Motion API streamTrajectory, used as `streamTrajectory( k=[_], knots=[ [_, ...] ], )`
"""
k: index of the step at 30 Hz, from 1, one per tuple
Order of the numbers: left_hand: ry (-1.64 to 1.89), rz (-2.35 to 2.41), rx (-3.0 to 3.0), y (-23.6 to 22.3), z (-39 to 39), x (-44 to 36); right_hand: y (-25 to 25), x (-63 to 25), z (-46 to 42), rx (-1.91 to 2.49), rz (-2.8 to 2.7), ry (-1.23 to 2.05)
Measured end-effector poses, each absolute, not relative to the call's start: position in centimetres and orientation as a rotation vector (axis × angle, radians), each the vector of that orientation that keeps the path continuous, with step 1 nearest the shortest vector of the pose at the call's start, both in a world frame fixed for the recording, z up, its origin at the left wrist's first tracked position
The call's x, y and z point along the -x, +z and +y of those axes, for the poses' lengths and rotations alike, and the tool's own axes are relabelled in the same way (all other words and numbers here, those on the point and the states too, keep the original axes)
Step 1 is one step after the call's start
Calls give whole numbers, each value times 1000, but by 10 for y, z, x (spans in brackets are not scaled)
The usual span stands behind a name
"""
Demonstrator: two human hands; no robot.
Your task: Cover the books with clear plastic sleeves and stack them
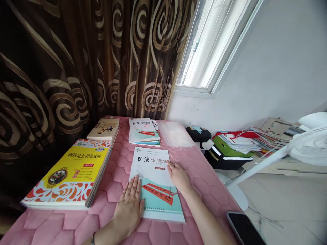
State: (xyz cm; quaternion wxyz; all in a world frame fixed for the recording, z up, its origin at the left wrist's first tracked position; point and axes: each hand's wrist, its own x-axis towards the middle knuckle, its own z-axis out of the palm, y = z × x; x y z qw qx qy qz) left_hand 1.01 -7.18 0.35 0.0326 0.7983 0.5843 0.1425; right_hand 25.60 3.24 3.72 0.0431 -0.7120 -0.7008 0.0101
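A calligraphy workbook (159,182) with a white and teal cover lies flat on the pink quilted tabletop (112,190), right in front of me. It has a clear plastic sheen along its lower edge. My left hand (130,200) rests along its left side, palm down, fingers stretched out over the cover. On the opposite side, my right hand (178,175) touches the upper right edge with its fingertips, the fingers loosely extended. Behind the workbook sits a small stack of books (144,131) topped by one with a similar cover. Clear plastic sleeves (176,133) lie to its right.
At the left stands a stack with a yellow-covered book (79,166) on top, and a tan book (103,129) behind it. A phone (244,226) lies at the near right. Beyond the table's right edge are a white fan (263,163) and a green and black bag (230,149).
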Motion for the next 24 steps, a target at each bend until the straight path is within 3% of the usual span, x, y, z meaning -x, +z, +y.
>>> streamTrajectory(
  k=[3,10,17,24],
  knots=[
    [434,1829,-2481,-1,-71,-13,47,-230,13,2181,-2143,-39],
    [532,1783,-2790,-9,-67,-8,13,-161,-54,1478,-2363,116],
    [507,1872,-2826,-19,-67,-7,3,-232,-67,1743,-2322,130],
    [149,1766,-2547,8,-17,-91,2,-238,-70,1787,-2355,136]
  ],
)
